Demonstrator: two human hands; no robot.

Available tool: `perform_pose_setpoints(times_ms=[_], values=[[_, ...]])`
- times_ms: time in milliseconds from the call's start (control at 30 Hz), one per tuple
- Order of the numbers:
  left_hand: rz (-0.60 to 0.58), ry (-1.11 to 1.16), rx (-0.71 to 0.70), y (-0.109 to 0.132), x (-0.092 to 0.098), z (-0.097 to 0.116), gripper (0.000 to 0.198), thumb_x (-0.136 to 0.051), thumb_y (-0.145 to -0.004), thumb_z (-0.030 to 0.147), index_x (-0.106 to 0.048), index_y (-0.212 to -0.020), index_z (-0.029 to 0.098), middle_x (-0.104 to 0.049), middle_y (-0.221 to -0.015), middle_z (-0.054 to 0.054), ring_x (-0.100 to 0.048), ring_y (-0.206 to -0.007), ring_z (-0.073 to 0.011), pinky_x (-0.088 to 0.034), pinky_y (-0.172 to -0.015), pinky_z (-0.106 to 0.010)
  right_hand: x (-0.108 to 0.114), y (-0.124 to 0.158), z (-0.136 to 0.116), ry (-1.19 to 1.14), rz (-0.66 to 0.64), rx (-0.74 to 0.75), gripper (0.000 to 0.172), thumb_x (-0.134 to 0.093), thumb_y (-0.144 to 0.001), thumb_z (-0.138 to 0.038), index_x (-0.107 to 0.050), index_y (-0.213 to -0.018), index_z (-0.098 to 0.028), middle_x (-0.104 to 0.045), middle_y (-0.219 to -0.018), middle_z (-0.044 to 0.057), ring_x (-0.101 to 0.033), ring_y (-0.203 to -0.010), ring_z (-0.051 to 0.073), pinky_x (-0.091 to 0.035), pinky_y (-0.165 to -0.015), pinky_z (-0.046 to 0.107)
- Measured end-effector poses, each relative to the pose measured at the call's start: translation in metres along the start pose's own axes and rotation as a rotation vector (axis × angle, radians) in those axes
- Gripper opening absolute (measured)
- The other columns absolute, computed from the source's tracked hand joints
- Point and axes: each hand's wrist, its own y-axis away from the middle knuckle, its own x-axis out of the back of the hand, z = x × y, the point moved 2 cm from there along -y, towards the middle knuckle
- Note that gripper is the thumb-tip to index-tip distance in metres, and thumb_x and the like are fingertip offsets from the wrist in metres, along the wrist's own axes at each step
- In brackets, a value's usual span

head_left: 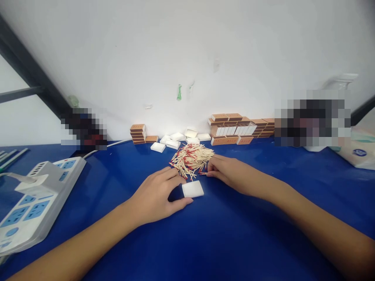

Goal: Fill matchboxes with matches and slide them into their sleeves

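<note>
One small white tray point(193, 189) lies on the blue table point(205, 242), near side of the matches point(193, 157); its upper face is pale and flat in appearance, and whether it is hollow side up cannot be determined. Behind the matches, along the wall point(175, 50), sits a loose group of white trays point(177, 136), at least one presenting an open, bare interior. To their left stand a short stack of matchboxes point(137, 128) and a single box point(151, 139); to their right, a larger matchbox stack point(224, 140) contains a row set on edge, white ends outward. Boxes are orange-brown with darker sides. The matches form a loose heap directly on the table, pale sticks with red heads, crossed in all directions, some straying at the near edge. The left hand point(158, 192) has thumb and index finger apart, the tray's left end between their tips; pressure cannot be confirmed. The right hand point(228, 171) has its fingers curled in toward the thumb at the heap's right edge, tips beside match heads; whether they clamp a match cannot be told.
</note>
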Motion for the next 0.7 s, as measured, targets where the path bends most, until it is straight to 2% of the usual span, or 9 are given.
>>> perform_pose_setpoints(times_ms=[300,533,700], values=[[0.024,0.045,0.044,-0.001,-0.003,0.000,0.035,-0.074,-0.094,0.054,-0.074,-0.108,0.022,-0.070,-0.100,-0.007,-0.066,-0.093,-0.0245,-0.056,-0.078,-0.038,0.012,0.007,0.000,0.058,0.136,0.073,0.019,-0.049,-0.108,-0.031,-0.059,-0.095,-0.021,-0.066,-0.104,0.008,-0.061,-0.078,0.019,-0.045,-0.068,0.032],[0.024,0.063,0.061,-0.001,-0.005,0.000,0.033,-0.075,-0.094,0.051,-0.073,-0.109,0.021,-0.070,-0.100,-0.006,-0.064,-0.092,-0.0239,-0.054,-0.079,-0.038,0.002,0.006,-0.018,0.010,0.201,0.174,0.011,-0.057,-0.105,-0.024,-0.061,-0.096,-0.020,-0.067,-0.102,0.007,-0.064,-0.092,0.021,-0.047,-0.077,0.032],[0.028,0.094,0.082,-0.002,-0.006,0.001,0.032,-0.077,-0.093,0.046,-0.073,-0.108,0.019,-0.070,-0.099,-0.006,-0.063,-0.092,-0.0233,-0.053,-0.081,-0.038,-0.005,0.012,-0.031,0.012,0.134,0.259,0.013,-0.056,-0.106,-0.017,-0.060,-0.093,-0.020,-0.069,-0.093,0.005,-0.063,-0.083,0.020,-0.043,-0.069,0.030]])
